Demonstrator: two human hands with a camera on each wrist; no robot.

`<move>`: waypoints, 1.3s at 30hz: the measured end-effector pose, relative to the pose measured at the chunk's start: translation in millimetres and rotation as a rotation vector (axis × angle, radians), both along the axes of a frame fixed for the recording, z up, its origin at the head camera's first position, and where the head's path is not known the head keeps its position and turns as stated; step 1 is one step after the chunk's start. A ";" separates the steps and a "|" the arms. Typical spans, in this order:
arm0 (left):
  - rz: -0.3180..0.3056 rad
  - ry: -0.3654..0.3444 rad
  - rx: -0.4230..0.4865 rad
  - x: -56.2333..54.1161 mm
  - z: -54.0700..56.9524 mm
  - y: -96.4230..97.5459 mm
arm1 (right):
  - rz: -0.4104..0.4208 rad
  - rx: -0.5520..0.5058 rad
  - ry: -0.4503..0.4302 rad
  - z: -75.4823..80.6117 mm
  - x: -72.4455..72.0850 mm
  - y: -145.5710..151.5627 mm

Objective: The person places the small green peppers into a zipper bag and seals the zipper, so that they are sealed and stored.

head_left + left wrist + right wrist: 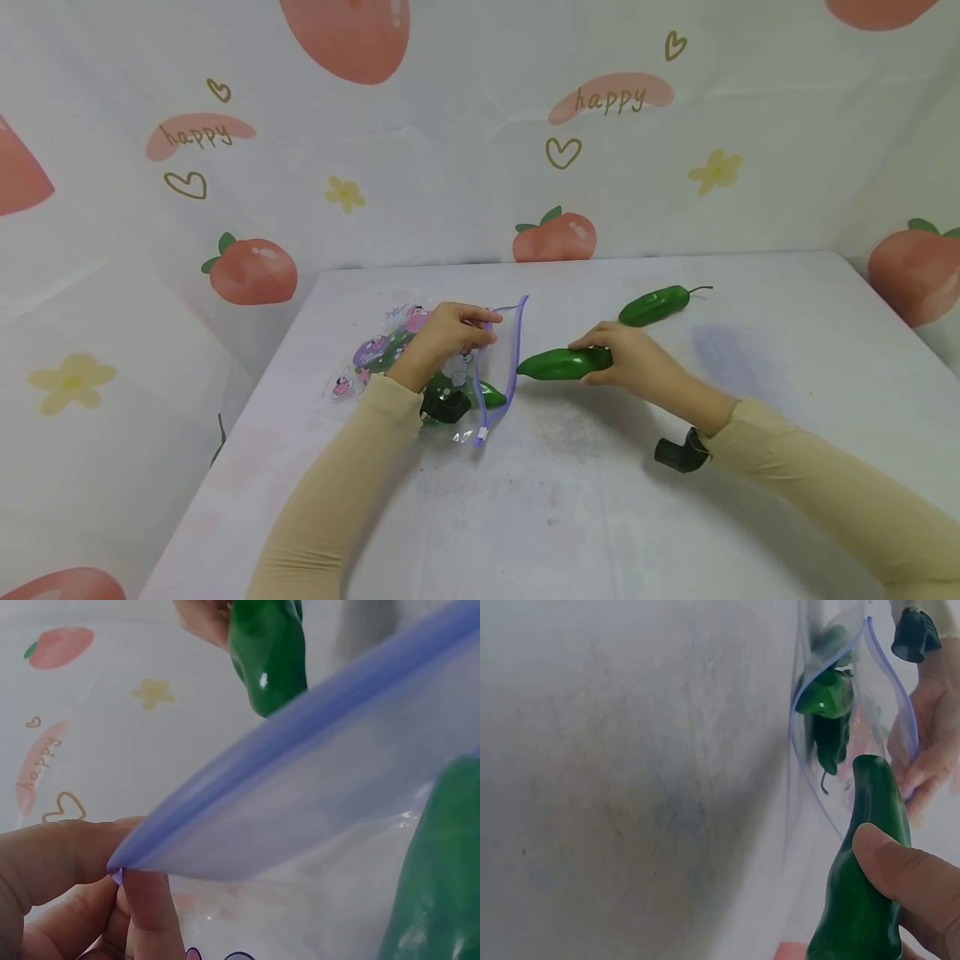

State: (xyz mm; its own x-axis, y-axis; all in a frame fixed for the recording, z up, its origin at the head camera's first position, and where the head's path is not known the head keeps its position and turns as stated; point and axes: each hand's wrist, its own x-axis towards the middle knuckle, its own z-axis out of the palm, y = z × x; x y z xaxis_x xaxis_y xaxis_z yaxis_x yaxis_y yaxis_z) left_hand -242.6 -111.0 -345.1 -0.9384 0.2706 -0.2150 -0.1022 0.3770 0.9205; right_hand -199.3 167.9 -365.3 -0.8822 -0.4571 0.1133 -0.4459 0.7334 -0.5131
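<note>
A clear zip bag (517, 337) with a purple zip edge and printed cartoon figures lies at the table's left, its mouth spread and facing right. Green peppers (829, 712) show inside it in the right wrist view. My left hand (450, 333) pinches the bag's purple edge between thumb and finger, seen closely in the left wrist view. In my right hand (626, 358) is a green pepper (558, 364), gripped near one end, with its tip pointing left right at the bag's mouth.
Another green pepper (654, 306) with a thin stem lies behind my right hand. A purple slider (482, 433) sits at the bag's near corner. Each wrist carries a black camera (681, 454). A printed cloth (450, 167) hangs behind the white table (555, 517).
</note>
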 end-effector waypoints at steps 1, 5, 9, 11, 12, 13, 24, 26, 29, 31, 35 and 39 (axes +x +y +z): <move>-0.001 0.000 0.002 -0.3 -0.3 0.0 | 0.009 0.008 0.001 -0.8 -0.4 -1.0; -0.006 0.005 0.005 -0.5 -0.8 -0.2 | 0.029 0.038 -0.001 -4.2 -1.8 -4.6; -0.005 0.004 0.015 -0.5 -0.1 -0.2 | 0.049 0.050 -0.008 -8.5 -3.7 -8.9; 0.004 -0.003 0.014 -0.5 0.4 0.0 | 0.054 0.061 -0.021 -9.9 -4.4 -11.5; 0.007 -0.006 0.013 -0.6 0.5 0.1 | 0.056 0.065 -0.027 -10.3 -4.5 -12.9; 0.010 -0.010 0.014 -0.6 0.8 0.3 | 0.059 0.069 -0.034 -10.6 -4.5 -14.2; 0.000 -0.007 0.007 0.1 1.0 -0.4 | 0.077 0.095 -0.058 -13.5 -3.9 -22.1; -0.001 -0.007 0.007 -0.1 0.6 -0.7 | 0.080 0.097 -0.050 -13.8 -3.1 -22.8; -0.003 -0.007 0.008 -0.3 0.7 -0.7 | 0.084 0.101 -0.032 -14.3 -2.3 -24.2; -0.004 -0.009 0.007 -0.5 0.8 -0.5 | 0.088 0.107 -0.015 -14.0 -1.8 -25.3; -0.004 -0.009 0.004 -0.3 1.3 -0.2 | 0.095 0.103 0.004 -12.6 -1.2 -28.1; -0.012 0.001 0.003 -0.6 1.1 -0.6 | 0.105 0.096 0.001 -12.9 -1.0 -31.6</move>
